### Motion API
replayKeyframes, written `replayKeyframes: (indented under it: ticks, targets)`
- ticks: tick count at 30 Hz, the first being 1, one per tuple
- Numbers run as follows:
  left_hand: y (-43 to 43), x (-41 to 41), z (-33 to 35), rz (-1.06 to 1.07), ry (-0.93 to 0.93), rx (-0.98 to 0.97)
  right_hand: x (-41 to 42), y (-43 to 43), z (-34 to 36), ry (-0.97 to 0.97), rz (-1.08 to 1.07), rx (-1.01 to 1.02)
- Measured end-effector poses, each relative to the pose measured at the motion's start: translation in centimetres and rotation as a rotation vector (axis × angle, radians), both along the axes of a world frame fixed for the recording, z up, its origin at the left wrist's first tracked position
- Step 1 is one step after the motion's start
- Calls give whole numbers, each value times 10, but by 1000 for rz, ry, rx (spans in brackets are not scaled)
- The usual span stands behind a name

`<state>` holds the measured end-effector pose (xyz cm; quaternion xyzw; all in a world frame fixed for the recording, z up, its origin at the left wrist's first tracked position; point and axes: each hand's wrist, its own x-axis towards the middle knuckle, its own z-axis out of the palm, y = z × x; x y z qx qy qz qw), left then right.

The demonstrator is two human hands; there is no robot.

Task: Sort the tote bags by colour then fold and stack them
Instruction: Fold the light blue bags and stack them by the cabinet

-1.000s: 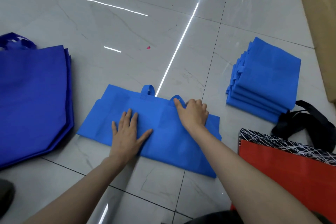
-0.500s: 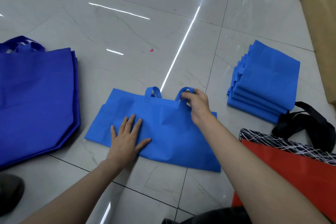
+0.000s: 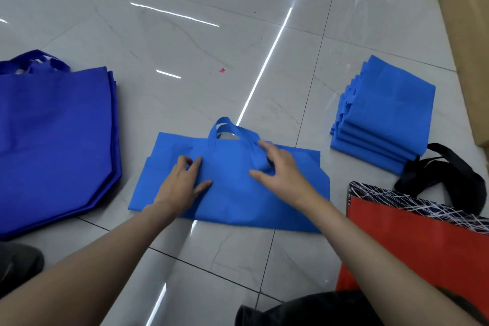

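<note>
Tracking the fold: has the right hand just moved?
Yes: the right hand drew toward the person, from the light-blue tote bag's top edge onto its body, holding its handle.

Before me a glossy pale grey tiled floor (image 3: 185,42) carries a tiny pink scrap (image 3: 221,70); a tan cardboard box (image 3: 471,34) stands far right

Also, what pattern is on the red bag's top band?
The top band of the red bag is black with thin crossing white lines; head view.
</note>
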<state>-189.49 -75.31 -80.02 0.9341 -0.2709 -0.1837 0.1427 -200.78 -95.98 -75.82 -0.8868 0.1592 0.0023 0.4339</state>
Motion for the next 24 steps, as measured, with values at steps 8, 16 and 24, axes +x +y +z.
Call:
replayKeyframes:
  ticks: [8,16,24]
  targets:
    - [-25,39,15,141,207,-292,-25,6,-45,-326,228,-697]
    - [-77,65,10,305,447,-370,1,-13,-16,-281,-387,94]
    - [-89,60,-1,433,449,-501,8,-24,-15,-85,-597,572]
